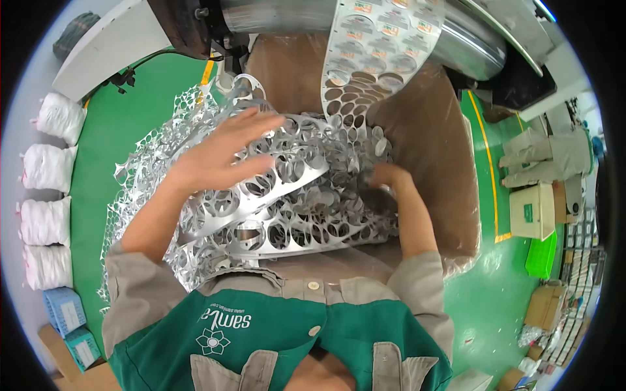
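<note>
My left hand (228,146) is over a heap of silver punched foil scrap (287,176), its fingers spread and the thumb held apart, with nothing in it. My right hand (390,176) reaches down at the heap's right side, beside loose round foil discs (326,195); its fingertips are blurred and partly hidden in the dark hollow there. Long strips of foil full of round holes (267,238) lie across the near side. From above hangs a printed foil web (385,39), its lower part punched into a lattice that runs down into the heap.
The heap fills a large box lined with clear plastic (437,176) and spills over its left side. A metal roller (466,45) spans overhead. White sacks (47,221) line the left wall. On the right are a person (554,156), a cream bin (531,212) and a green crate (542,254).
</note>
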{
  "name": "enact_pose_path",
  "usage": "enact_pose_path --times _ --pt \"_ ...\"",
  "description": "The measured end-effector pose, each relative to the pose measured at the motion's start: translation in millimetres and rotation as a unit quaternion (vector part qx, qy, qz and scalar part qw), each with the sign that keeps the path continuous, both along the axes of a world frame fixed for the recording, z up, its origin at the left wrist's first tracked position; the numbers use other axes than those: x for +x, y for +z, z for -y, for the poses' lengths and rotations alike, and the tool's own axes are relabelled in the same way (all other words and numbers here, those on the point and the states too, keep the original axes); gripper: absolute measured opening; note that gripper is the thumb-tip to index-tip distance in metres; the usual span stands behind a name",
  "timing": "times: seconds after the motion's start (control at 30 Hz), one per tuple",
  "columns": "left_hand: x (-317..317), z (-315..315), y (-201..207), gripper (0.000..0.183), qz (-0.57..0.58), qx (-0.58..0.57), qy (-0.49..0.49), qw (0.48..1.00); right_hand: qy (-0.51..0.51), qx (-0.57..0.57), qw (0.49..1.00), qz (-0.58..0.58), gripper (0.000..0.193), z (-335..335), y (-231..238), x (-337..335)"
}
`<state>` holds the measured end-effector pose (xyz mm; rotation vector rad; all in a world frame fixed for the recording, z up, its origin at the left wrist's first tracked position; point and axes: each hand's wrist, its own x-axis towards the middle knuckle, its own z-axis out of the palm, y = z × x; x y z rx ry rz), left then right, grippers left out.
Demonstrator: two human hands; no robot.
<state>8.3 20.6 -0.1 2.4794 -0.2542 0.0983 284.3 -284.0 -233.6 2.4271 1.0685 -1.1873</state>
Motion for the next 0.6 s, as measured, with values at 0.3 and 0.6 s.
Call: enact_pose_path --times 0.3,0.6 --pt "5.1 -1.6 31.6 0.026 -0.021 -0.007 0.062 0.998 -0.2 0.616 0.76 0.049 0.037 -21.6 200.1 -27.7" --pt "-47.6 -12.4 103.2 0.033 0.285 -0.215 0.085 0.93 -0.244 0.617 0.573 -0.481 0.057 -36.4 134.6 -31.8"
